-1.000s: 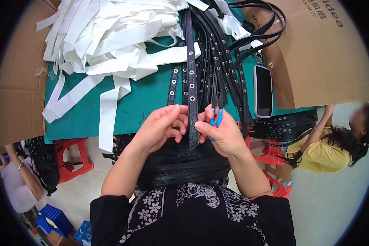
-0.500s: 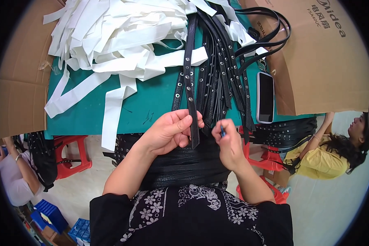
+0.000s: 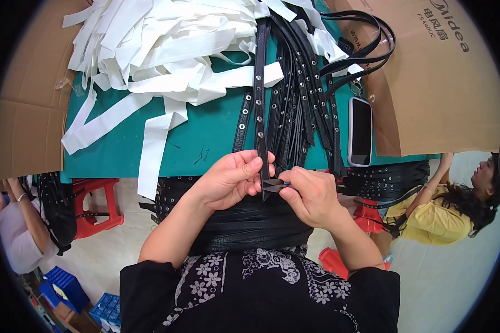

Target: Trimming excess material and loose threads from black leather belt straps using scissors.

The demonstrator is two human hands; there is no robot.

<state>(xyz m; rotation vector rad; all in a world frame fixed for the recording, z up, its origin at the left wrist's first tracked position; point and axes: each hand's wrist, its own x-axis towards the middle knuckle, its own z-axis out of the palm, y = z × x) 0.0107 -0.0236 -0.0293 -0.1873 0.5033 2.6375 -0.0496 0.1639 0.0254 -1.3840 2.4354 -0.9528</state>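
Observation:
Near the green table's front edge, my left hand (image 3: pixel 223 180) is closed on a black strap (image 3: pixel 260 105) with a row of metal eyelets, pinching it a little above its pointed lower end. My right hand (image 3: pixel 315 198) grips small thread snips (image 3: pixel 272 187); a bit of blue shows at the fingers. The two blades are apart and lie at the strap's lower end, just below my left fingertips. To the right of the held strap lies a bundle of similar eyeleted black straps (image 3: pixel 303 83). More black straps (image 3: pixel 233 227) are piled across my lap.
White fabric strips (image 3: pixel 166 50) are heaped on the green table (image 3: pixel 116 152). A phone (image 3: pixel 360 133) lies at the right, beside a cardboard box (image 3: pixel 422 89). More cardboard (image 3: pixel 25 105) stands at the left. Co-workers sit either side, one in a yellow top (image 3: pixel 436 216), near red stools (image 3: pixel 97 208).
My right hand has moved left and turned, bringing the snips to the strap's end with the blades now showing. My left hand keeps its hold on the strap, nearly still.

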